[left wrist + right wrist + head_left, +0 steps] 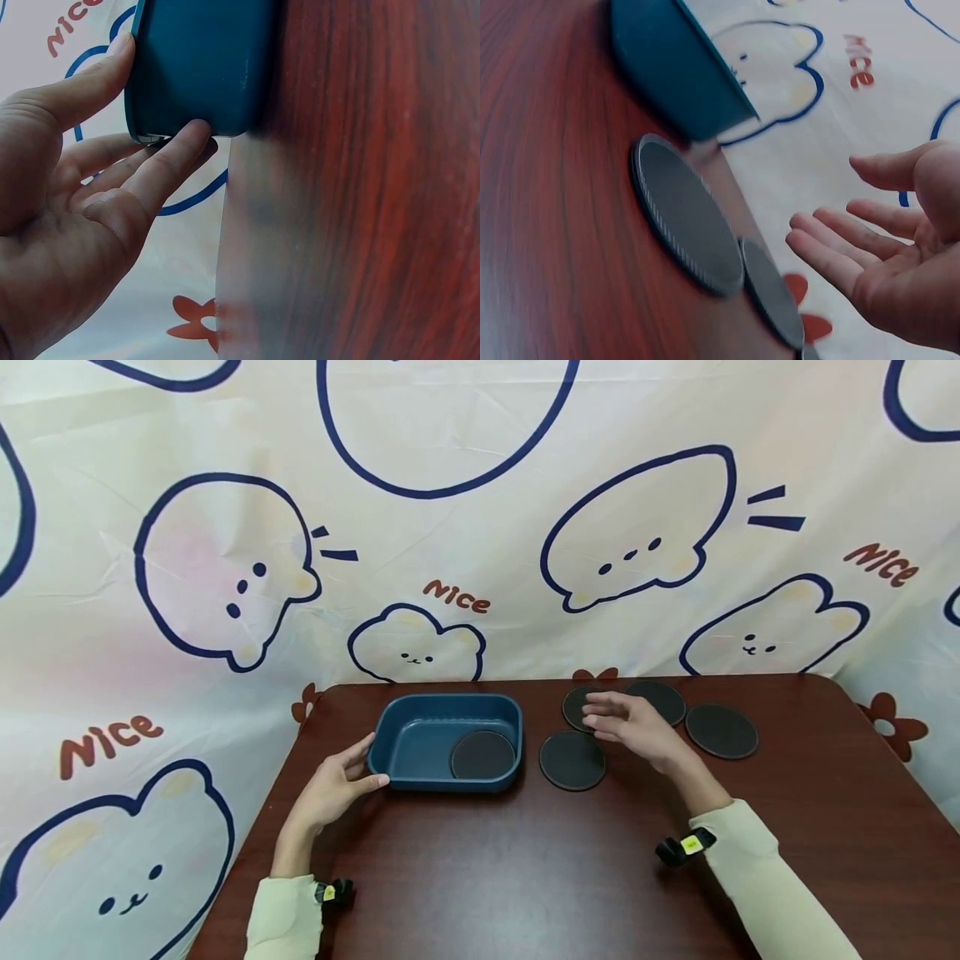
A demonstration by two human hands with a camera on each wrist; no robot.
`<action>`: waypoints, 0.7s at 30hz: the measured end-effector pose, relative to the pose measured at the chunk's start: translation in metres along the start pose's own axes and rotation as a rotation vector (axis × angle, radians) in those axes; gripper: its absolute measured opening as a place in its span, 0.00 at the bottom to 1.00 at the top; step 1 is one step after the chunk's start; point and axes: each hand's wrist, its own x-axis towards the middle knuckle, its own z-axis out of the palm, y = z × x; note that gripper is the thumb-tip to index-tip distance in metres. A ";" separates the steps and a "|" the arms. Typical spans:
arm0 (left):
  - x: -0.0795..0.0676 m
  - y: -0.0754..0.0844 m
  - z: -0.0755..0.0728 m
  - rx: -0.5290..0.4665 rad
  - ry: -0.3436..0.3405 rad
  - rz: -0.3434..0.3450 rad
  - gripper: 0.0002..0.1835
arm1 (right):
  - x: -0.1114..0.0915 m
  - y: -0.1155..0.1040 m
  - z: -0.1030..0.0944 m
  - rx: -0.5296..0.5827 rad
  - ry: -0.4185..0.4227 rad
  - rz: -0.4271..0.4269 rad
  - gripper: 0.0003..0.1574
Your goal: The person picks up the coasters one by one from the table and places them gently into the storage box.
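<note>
A dark blue rectangular bin stands upright on the table. Inside it, toward the right end, lies a round black disc like a coaster. My left hand holds the bin's left end, thumb at the rim's front corner and fingertips against the side. Over the table to the right, my right hand hovers with loosely extended fingers and an empty palm. Below and around it are more black discs: a near one, one partly covered by the fingers, a back one and a right one.
The reddish-brown table ends at the back against a white cloth printed with cartoon bears. A small black device with a yellow label is on the right wrist, and a similar device on the left.
</note>
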 end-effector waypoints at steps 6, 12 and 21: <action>0.000 0.001 0.000 -0.007 0.001 -0.007 0.44 | -0.012 0.017 -0.030 0.077 -0.018 0.018 0.45; -0.001 0.000 0.000 -0.014 0.002 0.001 0.44 | -0.022 0.035 -0.061 0.066 0.015 0.031 0.48; 0.000 -0.002 0.000 -0.006 0.010 0.007 0.43 | -0.034 0.060 -0.112 0.053 0.093 0.076 0.52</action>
